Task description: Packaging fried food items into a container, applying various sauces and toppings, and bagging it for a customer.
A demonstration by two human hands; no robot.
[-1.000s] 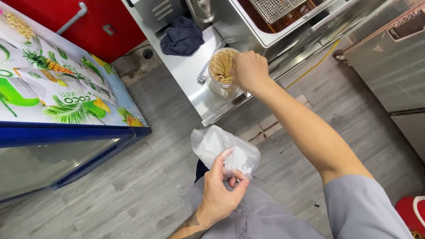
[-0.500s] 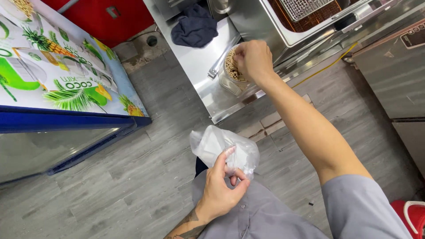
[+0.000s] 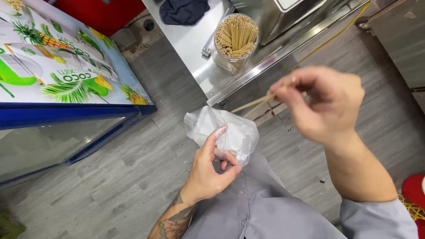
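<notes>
My left hand (image 3: pixel 212 170) grips a clear plastic bag (image 3: pixel 230 130) with something pale inside, held in front of my grey shirt. My right hand (image 3: pixel 325 104), blurred with motion, pinches thin wooden skewers (image 3: pixel 252 104) whose tips point left toward the bag. On the steel counter (image 3: pixel 195 48) beyond stands a clear jar (image 3: pixel 234 42) packed with several upright wooden skewers.
A dark cloth (image 3: pixel 183 9) lies on the steel counter near its far end. A chest freezer (image 3: pixel 57 84) with a colourful fruit-printed lid and blue rim fills the left. Grey plank flooring (image 3: pixel 124 177) lies below. A yellow cable (image 3: pixel 327 42) runs along the counter's edge.
My right hand has left the jar on the counter and come back toward me holding skewers. My left hand has kept the bag in place. The view has tilted downward.
</notes>
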